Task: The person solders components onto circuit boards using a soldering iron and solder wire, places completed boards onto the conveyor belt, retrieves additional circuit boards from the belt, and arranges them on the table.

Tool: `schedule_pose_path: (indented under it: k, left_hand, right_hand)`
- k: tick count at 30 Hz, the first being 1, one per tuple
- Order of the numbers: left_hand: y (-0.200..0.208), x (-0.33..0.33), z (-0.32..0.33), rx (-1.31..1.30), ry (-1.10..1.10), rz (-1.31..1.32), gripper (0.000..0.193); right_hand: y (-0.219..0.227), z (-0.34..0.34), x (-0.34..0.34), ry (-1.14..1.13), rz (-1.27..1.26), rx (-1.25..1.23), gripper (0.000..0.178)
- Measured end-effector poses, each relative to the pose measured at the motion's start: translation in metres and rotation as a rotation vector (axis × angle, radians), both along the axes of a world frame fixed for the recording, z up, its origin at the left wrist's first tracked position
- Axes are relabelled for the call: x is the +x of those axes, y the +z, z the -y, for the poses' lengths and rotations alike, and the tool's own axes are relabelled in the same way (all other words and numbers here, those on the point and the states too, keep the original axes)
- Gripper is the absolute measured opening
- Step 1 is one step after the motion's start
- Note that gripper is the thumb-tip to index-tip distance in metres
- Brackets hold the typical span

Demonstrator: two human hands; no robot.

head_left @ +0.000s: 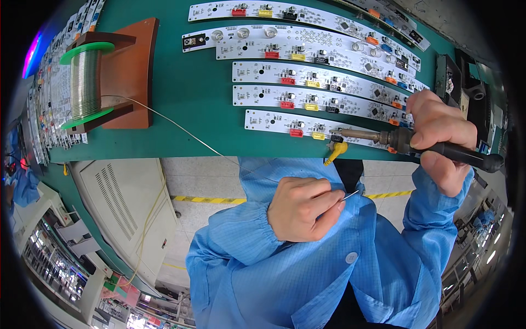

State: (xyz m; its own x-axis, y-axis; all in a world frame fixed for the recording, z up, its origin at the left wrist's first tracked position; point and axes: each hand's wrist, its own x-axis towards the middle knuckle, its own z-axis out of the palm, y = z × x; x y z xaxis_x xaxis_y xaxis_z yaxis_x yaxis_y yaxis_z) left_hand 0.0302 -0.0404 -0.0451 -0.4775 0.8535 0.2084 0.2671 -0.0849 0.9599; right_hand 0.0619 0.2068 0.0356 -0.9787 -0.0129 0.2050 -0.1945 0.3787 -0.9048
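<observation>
My right hand (441, 137) grips a soldering iron (460, 156) by its black handle. The iron points left, and its tip lies over the nearest white circuit board (268, 122), close to the small black connector; whether it touches is unclear. Red (296, 132) and yellow (318, 135) connectors sit further left on that board. In front of my body, below the table edge, my left hand (307, 208) pinches a thin solder wire (350, 195), whose end sticks out past the fingertips. The wire runs back to a solder spool (86, 85) with green flanges.
More long white boards (263, 95) lie in rows behind the nearest one. The spool sits on a brown stand (131, 77) at the left, beside many stacked boards (46, 104). A yellow clip-like piece (337, 151) hangs at the front edge of the green table (186, 145).
</observation>
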Motion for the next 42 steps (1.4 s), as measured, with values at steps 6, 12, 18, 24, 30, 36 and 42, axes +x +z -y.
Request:
schedule_pose_path:
  k: [6, 12, 18, 24, 30, 36, 42]
  left_hand:
    - [0.001, 0.000, 0.001, -0.017, -0.005, -0.013, 0.012]
    - [0.014, -0.005, 0.003, -0.105, 0.021, -0.246, 0.022]
    - [0.040, -0.038, 0.025, -0.051, 0.372, -0.452, 0.030]
    - [0.042, -0.064, 0.019, -0.292, 0.709, -0.501, 0.015]
    - [0.037, -0.070, 0.014, -0.465, 0.662, -0.471, 0.011]
    - [0.036, -0.071, 0.012, -0.501, 0.601, -0.437, 0.011]
    - [0.047, -0.061, 0.022, -0.259, 0.697, -0.106, 0.009]
  right_hand:
    - [0.003, -0.002, 0.001, -0.004, 0.004, 0.012, 0.022]
    - [0.006, 0.003, 0.044, -0.355, -0.105, 0.049, 0.027]
    - [-0.036, -0.009, 0.123, -0.799, -0.551, 0.150, 0.042]
    - [-0.073, -0.020, 0.148, -1.063, -0.346, 0.551, 0.049]
    - [-0.076, -0.002, 0.147, -0.978, -0.192, 0.435, 0.042]
    - [-0.088, 0.019, 0.142, -0.907, -0.178, 0.375, 0.059]
    - [-0.080, 0.025, 0.144, -0.994, -0.367, 0.279, 0.061]
